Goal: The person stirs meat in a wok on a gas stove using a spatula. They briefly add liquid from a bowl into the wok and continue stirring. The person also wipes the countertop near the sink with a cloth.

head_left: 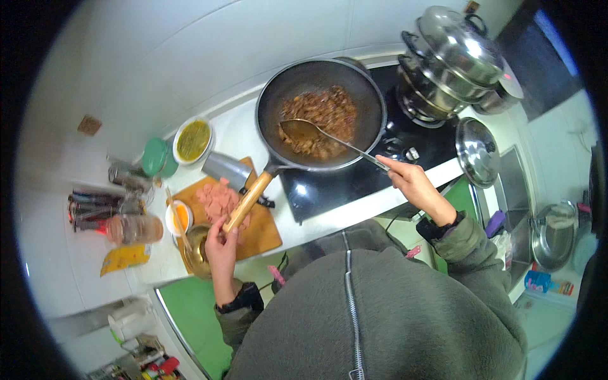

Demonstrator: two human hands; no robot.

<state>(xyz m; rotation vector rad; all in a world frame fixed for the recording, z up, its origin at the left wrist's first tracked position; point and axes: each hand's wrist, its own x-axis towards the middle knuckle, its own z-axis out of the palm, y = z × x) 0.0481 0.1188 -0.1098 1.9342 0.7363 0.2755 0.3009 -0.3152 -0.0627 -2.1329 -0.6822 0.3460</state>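
My left hand [221,247] grips the end of the wooden handle [249,199] of a dark wok [363,97], which sits over the black cooktop. In my right hand [412,183] is the upper shaft of a metal ladle [302,128]. The ladle's bowl rests in brown, saucy chopped food [327,111] inside the wok. Sliced pink meat [216,199] lies on a wooden cutting board [266,232] beneath the wok handle. A cleaver [228,168] lies across the board's far edge, its dark handle partly hidden by the wok handle.
A white bowl of orange liquid [174,225], a brass-coloured bowl [195,266] and a bowl of green food [194,140] stand at left. Stacked steel pots [451,61] rise right of the wok. A lid [477,152] leans near the sink [517,190].
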